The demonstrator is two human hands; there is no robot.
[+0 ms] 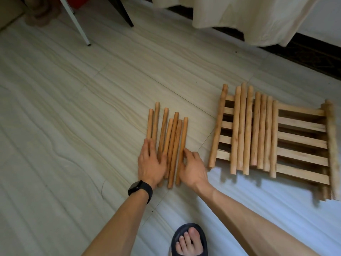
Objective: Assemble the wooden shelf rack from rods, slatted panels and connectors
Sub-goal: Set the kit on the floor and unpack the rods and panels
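Wooden rods [169,141] loose on the floor [73,108], left hand [151,163] and right hand [193,167] flat-fingered, grips wide, slatted panels [302,140] unjoined, so barely started!

A white leg [78,24] and a black leg [125,14] are set on the pale tiled floor [73,111]; a cream cloth [249,19] is draped beyond.
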